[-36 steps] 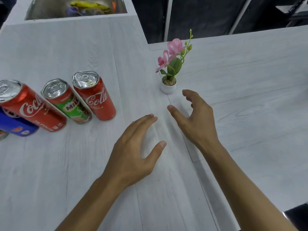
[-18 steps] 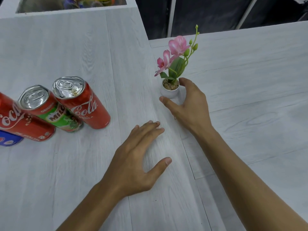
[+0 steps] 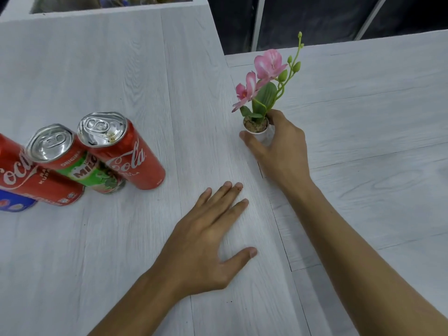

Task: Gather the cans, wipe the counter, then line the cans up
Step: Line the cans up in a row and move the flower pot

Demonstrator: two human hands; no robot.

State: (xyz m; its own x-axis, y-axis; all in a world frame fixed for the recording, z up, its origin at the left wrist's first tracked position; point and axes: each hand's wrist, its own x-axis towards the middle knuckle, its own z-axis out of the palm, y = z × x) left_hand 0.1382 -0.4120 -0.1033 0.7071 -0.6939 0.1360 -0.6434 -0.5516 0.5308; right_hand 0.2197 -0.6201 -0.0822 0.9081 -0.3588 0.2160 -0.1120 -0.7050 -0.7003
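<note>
Nearest us, our left hand [image 3: 206, 241] lies flat on the bench [image 3: 97, 251], fingers [image 3: 223, 192] spread and released, grasping nothing. Just beyond those fingers and to their right, our right hand [image 3: 278, 149] wraps the small white pot [image 3: 263, 137] of the pink flower [image 3: 268, 61]; thumb on the near side, fingers [image 3: 276, 116] curled round the far side, clenched on the pot.

The cans stand well to the left of our left fingers, bunched together: a red Coca-Cola can [image 3: 121, 151] closest, a green Milo can [image 3: 72, 163] touching it, another red can [image 3: 26, 175] beyond that, and a blue can [image 3: 14, 204] cut off at the edge of view.

We judge the flower is being cleared before wiping. The pot is small and the stem tall, so a grip this low could let it tip as we lift, spilling the gravel onto the bench. Swinging it leftward could also knock the tightly packed cans, and one falling would topple its neighbours.

At the far end sits a recessed basin [image 3: 109, 3], contents unclear.
</note>
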